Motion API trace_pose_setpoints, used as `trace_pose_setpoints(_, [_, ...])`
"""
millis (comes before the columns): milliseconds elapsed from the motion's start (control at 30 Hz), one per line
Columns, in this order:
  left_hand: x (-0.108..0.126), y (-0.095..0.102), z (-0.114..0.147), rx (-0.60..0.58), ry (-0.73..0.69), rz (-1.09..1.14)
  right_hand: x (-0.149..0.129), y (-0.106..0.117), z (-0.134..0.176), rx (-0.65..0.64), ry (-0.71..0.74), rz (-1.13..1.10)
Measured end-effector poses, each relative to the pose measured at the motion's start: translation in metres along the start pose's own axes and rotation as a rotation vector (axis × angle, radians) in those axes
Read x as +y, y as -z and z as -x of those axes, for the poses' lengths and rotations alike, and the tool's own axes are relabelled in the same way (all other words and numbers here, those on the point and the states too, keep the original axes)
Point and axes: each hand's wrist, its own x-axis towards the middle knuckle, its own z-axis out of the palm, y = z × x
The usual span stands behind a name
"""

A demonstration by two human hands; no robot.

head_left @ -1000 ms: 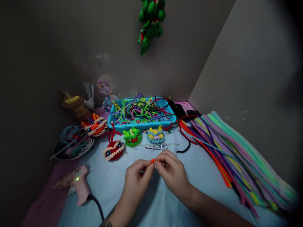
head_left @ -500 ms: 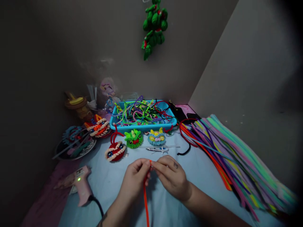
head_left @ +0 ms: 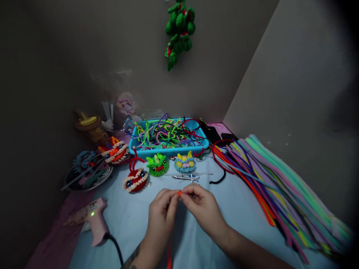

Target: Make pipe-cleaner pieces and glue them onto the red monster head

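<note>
An orange pipe cleaner [head_left: 169,256] runs up from the bottom edge behind my left hand [head_left: 163,210], and its tip shows between my fingertips. My left hand is closed, thumb and fingers pinching that tip. My right hand [head_left: 202,207] pinches at the same spot from the other side, fingers bent and touching it. Beyond my hands lie scissors [head_left: 193,178] with silver handles. Past them sit a light blue pipe-cleaner animal head [head_left: 184,164], a green dragon-like head [head_left: 157,165] and a red one [head_left: 136,180] with cream trim.
A blue tray [head_left: 168,151] of pipe-cleaner scraps stands at the back. Bundled pipe cleaners [head_left: 275,186] lie to the right. A pink glue gun [head_left: 98,222] with a lit green light and cord lies at left, near a metal bowl [head_left: 105,178]. Green ornaments [head_left: 179,30] hang above.
Both hands have turned inward around the orange tip, the right thumb now showing. Less of the pipe cleaner's hanging length is visible below my left hand. The view has shifted slightly.
</note>
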Motion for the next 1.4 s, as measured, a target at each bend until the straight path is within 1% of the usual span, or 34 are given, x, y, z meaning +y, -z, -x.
trace_pose_setpoints(67, [-0.002,-0.002,0.001,-0.003,0.029,0.028,0.002,0.000,-0.001,0.005,-0.012,-0.013])
trace_pose_setpoints(200, [-0.003,-0.002,0.001,0.000,0.175,0.102,0.003,0.002,-0.003,0.046,0.003,-0.025])
trace_pose_setpoints(300, [-0.001,-0.001,0.000,-0.015,0.236,0.118,0.005,0.003,-0.003,0.082,0.053,0.006])
trace_pose_setpoints(367, [0.001,-0.002,-0.001,-0.033,0.299,0.179,0.007,0.004,-0.002,0.108,0.165,0.096])
trace_pose_setpoints(433, [0.002,-0.003,-0.001,-0.048,0.398,0.294,0.010,0.006,-0.002,0.123,0.342,0.223])
trace_pose_setpoints(500, [0.001,-0.004,-0.001,-0.048,0.501,0.414,0.012,0.008,-0.002,0.111,0.532,0.355])
trace_pose_setpoints(567, [0.000,-0.005,-0.001,-0.034,0.577,0.503,0.014,0.010,-0.003,0.073,0.681,0.471])
trace_pose_setpoints(667, [-0.001,-0.005,0.000,-0.033,0.632,0.567,0.016,0.013,-0.003,0.028,0.833,0.608])
trace_pose_setpoints(767, [-0.002,-0.004,0.000,-0.033,0.640,0.593,0.014,0.015,-0.002,0.004,0.898,0.665])
trace_pose_setpoints(967, [0.000,-0.001,-0.004,-0.040,0.640,0.625,0.014,0.020,0.002,-0.087,0.921,0.705])
trace_pose_setpoints(1033, [0.001,0.000,-0.005,-0.048,0.639,0.642,0.015,0.020,0.002,-0.083,0.876,0.653])
trace_pose_setpoints(1133, [0.001,0.001,-0.005,-0.054,0.623,0.635,0.014,0.016,0.002,0.016,0.702,0.467])
trace_pose_setpoints(1200, [0.000,0.001,-0.005,-0.066,0.594,0.584,0.012,0.013,0.000,0.066,0.573,0.360])
trace_pose_setpoints(1300, [-0.003,0.001,-0.004,-0.079,0.498,0.468,0.008,0.010,-0.002,0.021,0.431,0.289])
trace_pose_setpoints(1400, [-0.002,0.001,-0.003,-0.050,0.343,0.318,0.005,0.008,-0.002,-0.023,0.311,0.264])
